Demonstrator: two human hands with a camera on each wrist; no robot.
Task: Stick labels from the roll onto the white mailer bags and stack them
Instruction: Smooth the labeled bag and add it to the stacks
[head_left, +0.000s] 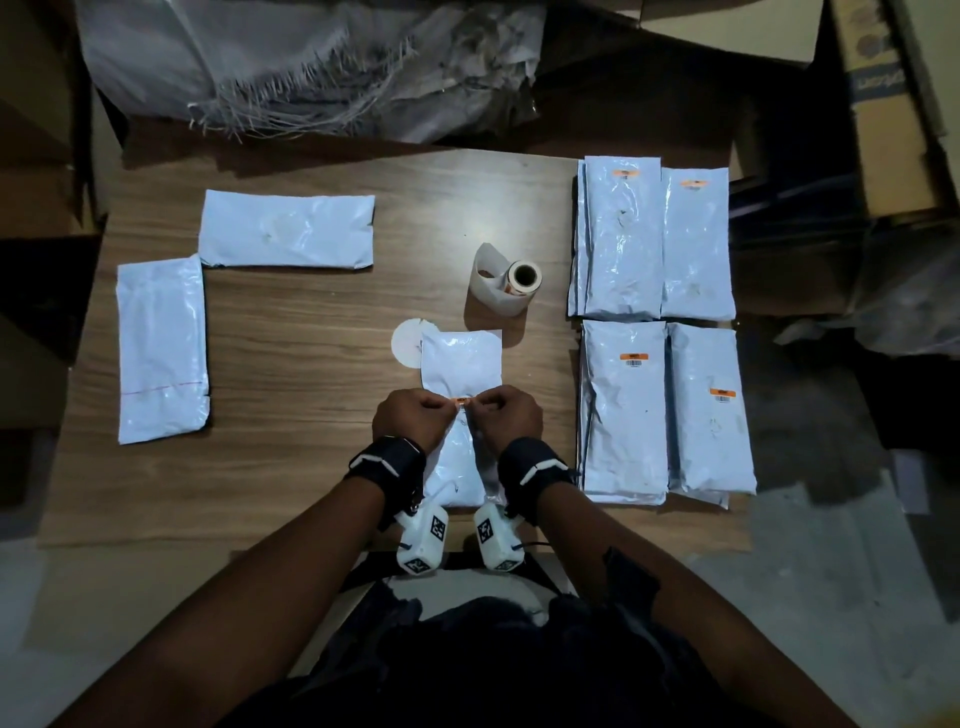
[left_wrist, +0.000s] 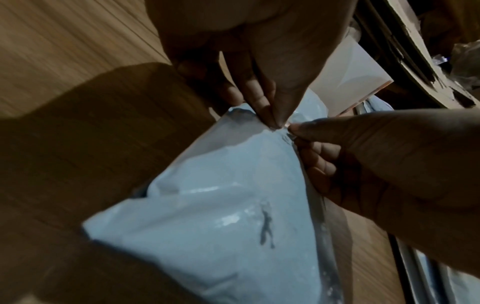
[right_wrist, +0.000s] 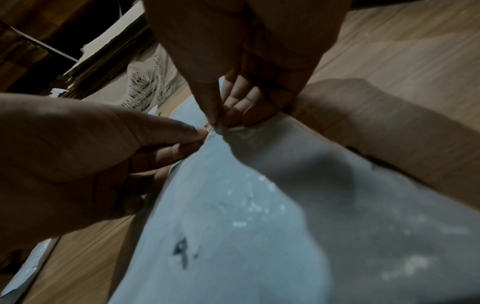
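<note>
A white mailer bag (head_left: 460, 364) lies lengthwise on the wooden table (head_left: 311, 338) in front of me. Above its middle, my left hand (head_left: 450, 408) and right hand (head_left: 476, 408) each pinch one end of a small orange label (head_left: 461, 399) between thumb and forefinger. The left wrist view shows my left hand (left_wrist: 278, 124) meeting the right hand (left_wrist: 293, 131) at the label (left_wrist: 287, 125) over the bag (left_wrist: 221, 216). The right wrist view shows the same pinch, right hand (right_wrist: 217, 123) against left hand (right_wrist: 201, 133). The label roll (head_left: 519, 279) lies beyond the bag, its backing strip curled loose.
Stacks of labelled white bags (head_left: 623, 415) fill the table's right side. Two plain bags (head_left: 161, 348) (head_left: 285, 231) lie on the left. A round white paper piece (head_left: 405, 343) sits by the bag's far left corner. Cardboard boxes (head_left: 893, 104) and a woven sack (head_left: 311, 62) surround the table.
</note>
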